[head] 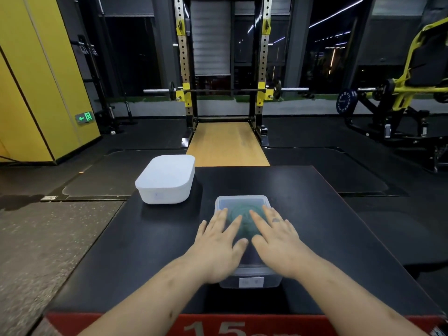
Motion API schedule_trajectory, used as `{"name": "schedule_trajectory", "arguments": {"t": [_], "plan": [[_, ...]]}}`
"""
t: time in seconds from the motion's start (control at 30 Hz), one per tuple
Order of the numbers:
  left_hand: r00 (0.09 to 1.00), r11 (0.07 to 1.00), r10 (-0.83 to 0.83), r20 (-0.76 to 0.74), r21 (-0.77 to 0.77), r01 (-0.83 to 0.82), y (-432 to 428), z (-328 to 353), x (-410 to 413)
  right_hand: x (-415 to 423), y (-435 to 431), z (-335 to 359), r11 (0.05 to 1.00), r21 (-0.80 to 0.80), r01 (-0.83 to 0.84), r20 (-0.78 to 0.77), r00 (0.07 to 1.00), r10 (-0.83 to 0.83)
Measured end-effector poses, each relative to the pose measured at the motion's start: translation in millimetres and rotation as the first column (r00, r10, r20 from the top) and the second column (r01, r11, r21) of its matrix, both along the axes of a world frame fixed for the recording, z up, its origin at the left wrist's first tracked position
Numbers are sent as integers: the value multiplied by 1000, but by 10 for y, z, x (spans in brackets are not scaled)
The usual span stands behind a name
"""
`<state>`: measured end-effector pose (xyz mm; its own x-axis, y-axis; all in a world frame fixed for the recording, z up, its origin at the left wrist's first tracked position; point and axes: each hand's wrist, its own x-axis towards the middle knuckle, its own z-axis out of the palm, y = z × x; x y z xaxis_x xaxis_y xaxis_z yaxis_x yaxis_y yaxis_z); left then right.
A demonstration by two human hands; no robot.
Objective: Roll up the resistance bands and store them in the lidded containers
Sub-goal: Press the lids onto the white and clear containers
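A clear plastic container (242, 202) with its lid on stands in the middle of the black box top (327, 226). Through the lid a rolled green resistance band (244, 219) shows faintly inside. My left hand (218, 243) lies flat on the left half of the lid, fingers straight and spread. My right hand (276, 241) presses flat on the right half in the same way. A white opaque container (167, 180) with its lid on sits at the far left corner of the box top; its contents are hidden.
The box has a red front face (145, 323) marked with a number. Beyond it lie a wooden lifting platform (228, 144), a squat rack with a barbell (225, 90), a yellow wall (36, 81) at left and a yellow machine (412, 88) at right.
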<state>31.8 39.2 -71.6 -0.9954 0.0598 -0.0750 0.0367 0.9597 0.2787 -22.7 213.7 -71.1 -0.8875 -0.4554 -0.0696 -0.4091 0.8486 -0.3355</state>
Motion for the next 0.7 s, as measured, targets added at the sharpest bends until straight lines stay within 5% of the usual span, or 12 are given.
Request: {"name": "schedule_trajectory", "arguments": {"t": [0.7], "plan": [[993,996,35,-111,-78,-44,72,-98,263,341,112,-7,996,73,-43,-120,991,52]]}}
